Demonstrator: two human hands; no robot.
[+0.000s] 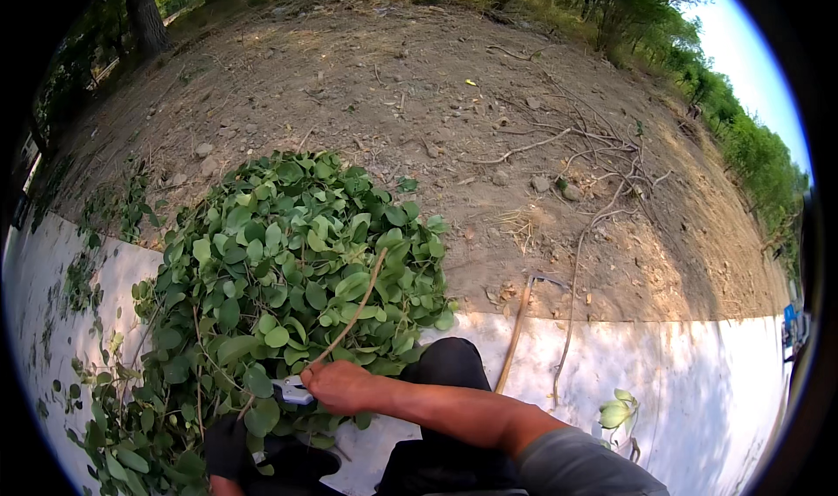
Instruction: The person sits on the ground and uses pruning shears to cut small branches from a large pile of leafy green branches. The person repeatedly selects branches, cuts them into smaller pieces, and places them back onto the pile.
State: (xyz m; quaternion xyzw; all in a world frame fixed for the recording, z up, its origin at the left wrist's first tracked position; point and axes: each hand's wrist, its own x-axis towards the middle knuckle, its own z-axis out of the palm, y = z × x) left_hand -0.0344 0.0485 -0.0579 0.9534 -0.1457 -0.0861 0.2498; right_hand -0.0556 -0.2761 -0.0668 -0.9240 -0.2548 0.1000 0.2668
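My right hand (337, 386) is bare and closed around a grey metal tool (292, 391), which looks like pruning shears. A brown cut stick (359, 309) rises from the same fist and slants up over the leaves. Lower left, my left hand (226, 442) wears a black glove and grips a leafy stem (246, 405); its fingers are partly hidden by leaves. Both hands are at the near side of a big heap of green leafy branches (294, 254). The tool's jaws are partly hidden among the leaves.
A sickle with a wooden handle (515, 339) lies right of my knee, across the edge of the pale sheet (661, 378). Bare twisted branches (615, 168) lie on the stony soil (393, 103). A leafy sprig (617, 414) rests on the sheet. Trees stand beyond.
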